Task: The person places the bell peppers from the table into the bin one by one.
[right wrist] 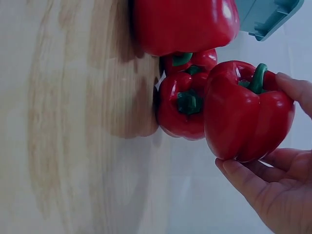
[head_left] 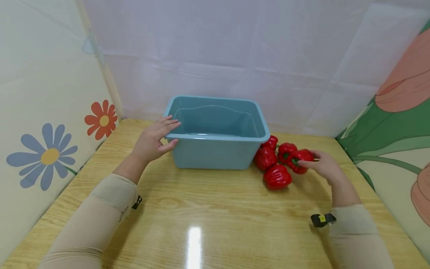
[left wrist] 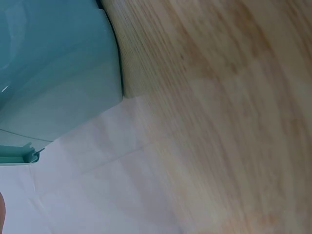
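Head view: right hand (head_left: 325, 166) pinches a glossy red bell pepper (head_left: 303, 154) with green stem between thumb and fingers, right of the pale-blue rectangular plastic bin (head_left: 213, 154); right wrist view shows it raised off the light wood-grain table (right wrist: 63, 122). Four other red bell peppers (head_left: 277, 177) cluster beside the bin. Left hand (head_left: 152, 139), fingers loosely spread, grips nothing at bin's left rim; contact unclear.

Bin wall (head_left: 209, 154), free room above
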`<control>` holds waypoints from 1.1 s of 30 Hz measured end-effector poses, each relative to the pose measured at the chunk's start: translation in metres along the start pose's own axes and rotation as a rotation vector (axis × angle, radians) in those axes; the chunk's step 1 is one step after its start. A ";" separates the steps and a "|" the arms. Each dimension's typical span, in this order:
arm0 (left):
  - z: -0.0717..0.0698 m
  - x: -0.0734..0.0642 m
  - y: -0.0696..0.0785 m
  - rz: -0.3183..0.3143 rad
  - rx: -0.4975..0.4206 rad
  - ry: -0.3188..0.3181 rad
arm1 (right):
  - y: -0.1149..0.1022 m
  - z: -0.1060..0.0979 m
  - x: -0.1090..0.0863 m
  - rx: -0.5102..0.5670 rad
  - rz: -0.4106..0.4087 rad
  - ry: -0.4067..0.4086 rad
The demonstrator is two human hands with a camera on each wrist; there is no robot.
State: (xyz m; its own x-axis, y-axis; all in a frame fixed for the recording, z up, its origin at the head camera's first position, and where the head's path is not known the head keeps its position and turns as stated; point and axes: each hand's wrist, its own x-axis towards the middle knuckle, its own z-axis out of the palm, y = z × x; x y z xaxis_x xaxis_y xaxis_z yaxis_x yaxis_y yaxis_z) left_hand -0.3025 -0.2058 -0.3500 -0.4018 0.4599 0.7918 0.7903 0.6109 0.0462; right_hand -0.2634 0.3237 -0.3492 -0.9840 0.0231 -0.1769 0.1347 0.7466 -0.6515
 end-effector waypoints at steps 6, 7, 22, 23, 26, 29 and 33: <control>0.001 0.000 0.000 0.000 -0.004 0.002 | -0.005 -0.002 0.000 -0.002 -0.017 0.010; 0.001 0.000 0.000 -0.002 -0.004 0.001 | -0.006 -0.003 0.000 -0.005 -0.019 0.011; 0.000 0.000 0.000 -0.001 0.002 -0.006 | -0.030 -0.015 -0.001 0.009 -0.061 0.026; 0.000 0.000 0.000 -0.001 0.002 -0.008 | -0.032 -0.015 -0.001 0.011 -0.067 0.030; 0.000 0.000 0.000 0.000 -0.001 -0.009 | -0.036 -0.017 -0.002 0.009 -0.085 0.044; 0.000 0.000 0.001 -0.001 -0.002 -0.010 | -0.040 -0.020 -0.002 -0.004 -0.108 0.061; 0.000 0.000 0.001 -0.001 -0.004 -0.006 | -0.048 -0.023 -0.002 0.012 -0.119 0.064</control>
State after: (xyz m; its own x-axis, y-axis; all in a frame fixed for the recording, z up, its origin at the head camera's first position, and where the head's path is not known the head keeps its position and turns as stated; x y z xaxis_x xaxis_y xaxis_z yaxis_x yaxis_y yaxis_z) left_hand -0.3021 -0.2054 -0.3496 -0.4049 0.4633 0.7883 0.7919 0.6086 0.0491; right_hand -0.2710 0.3035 -0.3007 -0.9985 -0.0228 -0.0503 0.0171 0.7386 -0.6739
